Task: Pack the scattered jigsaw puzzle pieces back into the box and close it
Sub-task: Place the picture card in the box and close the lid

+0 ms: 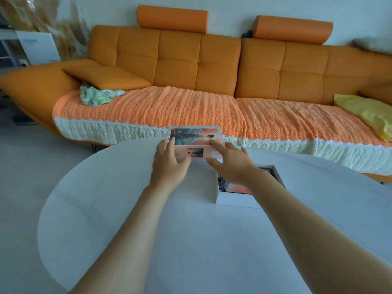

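Note:
The pink box lid point(194, 139), printed with an orange and grey picture, lies at the far edge of the white round table point(127, 209). My left hand point(169, 164) grips its left side, fingers on top and thumb at the near edge. My right hand point(229, 160) holds its right side the same way. The open white box point(235, 199) sits on the table to the right, under my right forearm, with dark and orange puzzle pieces point(231, 185) inside. No loose pieces show on the table.
An orange sofa point(191, 66) with an orange knitted cover stands close behind the table. On it lie a patterned cloth point(97, 96) at the left and a yellow cloth point(364, 113) at the right. Grey floor lies to the left.

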`<state>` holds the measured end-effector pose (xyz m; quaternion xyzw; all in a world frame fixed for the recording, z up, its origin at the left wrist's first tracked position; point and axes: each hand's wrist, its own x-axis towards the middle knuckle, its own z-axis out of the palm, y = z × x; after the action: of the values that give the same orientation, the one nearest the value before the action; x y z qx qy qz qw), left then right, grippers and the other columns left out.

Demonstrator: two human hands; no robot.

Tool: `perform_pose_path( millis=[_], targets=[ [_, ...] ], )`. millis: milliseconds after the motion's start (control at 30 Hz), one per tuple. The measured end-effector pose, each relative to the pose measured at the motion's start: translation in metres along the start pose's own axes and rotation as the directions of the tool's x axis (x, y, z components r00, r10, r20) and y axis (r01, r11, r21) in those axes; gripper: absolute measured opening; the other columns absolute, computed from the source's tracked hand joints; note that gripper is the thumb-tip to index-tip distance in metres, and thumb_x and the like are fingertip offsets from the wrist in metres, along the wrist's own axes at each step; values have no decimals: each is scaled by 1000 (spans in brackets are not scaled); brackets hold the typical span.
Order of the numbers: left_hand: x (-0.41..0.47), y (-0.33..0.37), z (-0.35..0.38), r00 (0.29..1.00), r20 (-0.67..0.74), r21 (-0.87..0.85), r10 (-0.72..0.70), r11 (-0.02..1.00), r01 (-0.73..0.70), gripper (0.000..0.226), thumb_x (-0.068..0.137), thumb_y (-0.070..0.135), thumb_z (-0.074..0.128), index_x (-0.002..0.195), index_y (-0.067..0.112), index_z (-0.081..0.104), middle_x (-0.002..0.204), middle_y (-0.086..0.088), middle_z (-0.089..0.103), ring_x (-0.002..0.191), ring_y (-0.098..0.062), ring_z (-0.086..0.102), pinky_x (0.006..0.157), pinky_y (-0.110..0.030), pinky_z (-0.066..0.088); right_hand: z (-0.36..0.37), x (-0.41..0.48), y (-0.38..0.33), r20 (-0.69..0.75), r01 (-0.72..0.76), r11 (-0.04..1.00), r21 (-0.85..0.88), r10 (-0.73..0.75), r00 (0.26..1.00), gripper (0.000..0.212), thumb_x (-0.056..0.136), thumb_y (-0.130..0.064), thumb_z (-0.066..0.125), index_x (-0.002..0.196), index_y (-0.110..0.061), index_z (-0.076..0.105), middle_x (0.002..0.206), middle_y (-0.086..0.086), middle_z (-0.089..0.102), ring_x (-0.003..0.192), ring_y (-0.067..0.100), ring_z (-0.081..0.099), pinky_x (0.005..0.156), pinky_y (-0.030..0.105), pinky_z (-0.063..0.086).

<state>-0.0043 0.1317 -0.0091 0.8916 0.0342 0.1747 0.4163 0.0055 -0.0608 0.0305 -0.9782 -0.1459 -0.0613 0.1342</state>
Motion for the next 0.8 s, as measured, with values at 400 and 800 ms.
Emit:
perform_pose_path(
  millis=[400, 800],
  targets=[
    [-64, 49, 23, 948, 39, -141, 317, 941, -308, 63, 83, 23, 70, 139, 23, 43, 131, 5, 32, 122, -8, 41, 101, -20, 38, -35, -97, 61, -213, -36, 958, 283, 100, 972, 58, 88, -18, 56, 132, -48, 32, 128, 0, 30, 78, 21, 59, 72, 36, 56],
    [-89, 57, 46, 925, 69, -26, 373, 928, -372, 55, 80, 14, 74, 129, 24, 53, 122, 3, 38, 113, -7, 44, 85, -1, 31, -16, -136, 95, -244, -100, 929, 358, 196, 950, 58, 88, -23, 63, 132, -45, 34, 123, -1, 32, 98, 21, 57, 80, 35, 56]
  ],
)
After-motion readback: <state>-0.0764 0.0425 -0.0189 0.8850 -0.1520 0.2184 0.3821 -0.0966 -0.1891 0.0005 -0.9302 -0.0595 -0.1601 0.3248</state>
